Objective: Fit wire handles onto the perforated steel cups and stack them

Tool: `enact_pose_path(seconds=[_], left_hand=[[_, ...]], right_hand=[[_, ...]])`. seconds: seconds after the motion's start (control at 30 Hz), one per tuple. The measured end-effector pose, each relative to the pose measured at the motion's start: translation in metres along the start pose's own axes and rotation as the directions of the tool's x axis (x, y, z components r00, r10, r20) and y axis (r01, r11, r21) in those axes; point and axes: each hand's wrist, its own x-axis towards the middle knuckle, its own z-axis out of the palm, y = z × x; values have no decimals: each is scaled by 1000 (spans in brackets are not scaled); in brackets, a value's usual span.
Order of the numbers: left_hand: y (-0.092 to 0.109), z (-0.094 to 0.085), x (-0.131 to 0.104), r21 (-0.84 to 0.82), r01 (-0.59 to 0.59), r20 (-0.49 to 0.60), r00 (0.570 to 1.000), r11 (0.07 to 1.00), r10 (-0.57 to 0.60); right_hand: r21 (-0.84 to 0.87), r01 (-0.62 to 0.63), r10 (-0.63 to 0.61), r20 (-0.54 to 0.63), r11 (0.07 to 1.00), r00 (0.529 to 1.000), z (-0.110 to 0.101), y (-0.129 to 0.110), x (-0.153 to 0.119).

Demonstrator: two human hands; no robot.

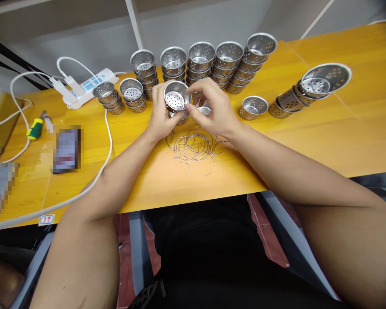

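Observation:
My left hand (162, 109) is wrapped round a perforated metal cup (174, 99), tilted so that its open mouth and holed bottom face me. The thumb and forefinger of my right hand (210, 103) close together at the cup's right rim. What they pinch there is too small to make out. Partly hidden below my hands are another metal cup (181, 119) and one behind my right fingers. On the table just in front lies a loose heap of thin curved metal wires (194, 148).
Several stacks of perforated cups (201, 56) line the table's back. A single cup (253, 108) and a leaning stack (324, 81) stand right. Leftward are a power strip (90, 88), white cable (107, 137), screwdriver (35, 129) and a pixelated phone-like object (66, 150).

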Motion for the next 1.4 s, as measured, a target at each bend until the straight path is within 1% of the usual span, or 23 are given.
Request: enact_pose_path(seconds=[0.07, 0.17, 0.3, 0.37, 0.5, 0.6, 0.73, 0.83, 0.9, 0.97, 1.03, 1.1, 1.13, 1.17, 1.2, 1.23, 1.27, 1.33, 1.37, 1.4], left_hand=[[-5, -1, 1, 19, 17, 0, 1000, 1000, -17], [-8, -1, 0, 61, 25, -2, 1000, 998, -25], [-5, 0, -1, 65, 49, -25, 999, 997, -48], [-1, 2, -2, 42, 51, -17, 999, 998, -50], [6, 4, -3, 19, 37, 19, 999, 999, -38], [9, 6, -4, -9, 1, 37, 999, 1000, 0], [11, 9, -3, -20, -68, 32, 997, 997, 69], [11, 13, -3, -34, -118, 68, 990, 992, 120], [10, 15, -3, -35, -137, 97, 985, 990, 140], [10, 15, -4, -21, -138, 110, 984, 990, 140], [10, 11, -5, 11, -111, 113, 988, 994, 109], [9, 4, -5, 51, -53, 122, 991, 997, 46], [9, 1, -5, 69, -21, 129, 992, 997, 12], [9, -3, -5, 83, 6, 136, 991, 997, -17], [9, -6, -5, 95, 25, 142, 989, 995, -38], [10, -7, -5, 104, 35, 147, 988, 994, -50], [10, -9, -5, 109, 39, 149, 987, 993, -55], [11, -9, -5, 114, 42, 152, 987, 993, -60], [11, -8, -5, 115, 48, 155, 986, 992, -65], [11, -8, -6, 117, 58, 159, 984, 991, -76]], right_hand=[[-72, 24, -23, 14, 997, 1000, -4, -3, 0], [-164, 25, -18, 47, 986, 999, -10, -9, 1], [-289, 10, 28, 127, 957, 991, -15, -17, 2], [-321, 31, 19, 152, 947, 988, -14, -19, 1], [-297, 83, -36, 162, 951, 986, -8, -16, -2], [-265, 108, -61, 177, 958, 982, -3, -10, -4], [-195, 108, -86, 118, 975, 989, 3, -7, -4], [-161, 100, -83, 107, 982, 991, 1, -8, -1], [-171, 105, -86, 119, 980, 989, -11, -10, 1], [-220, 96, -74, 105, 971, 992, -32, -14, 3], [-314, 33, -18, 52, 949, 999, -63, -20, 3], [-433, -91, 97, -9, 897, 995, -97, -27, 3], [-496, -175, 203, 4, 850, 979, -114, -30, 2], [-562, -274, 330, -3, 780, 944, -128, -33, 2], [-618, -346, 440, 1, 706, 898, -140, -35, 3], [-667, -389, 538, 22, 636, 842, -149, -35, 4], [-704, -417, 619, 40, 575, 785, -155, -35, 5], [-741, -448, 730, 82, 499, 678, -160, -29, 7], [-747, -463, 763, 91, 477, 640, -160, -24, 8], [-752, -469, 784, 100, 463, 613, -159, -18, 9]])
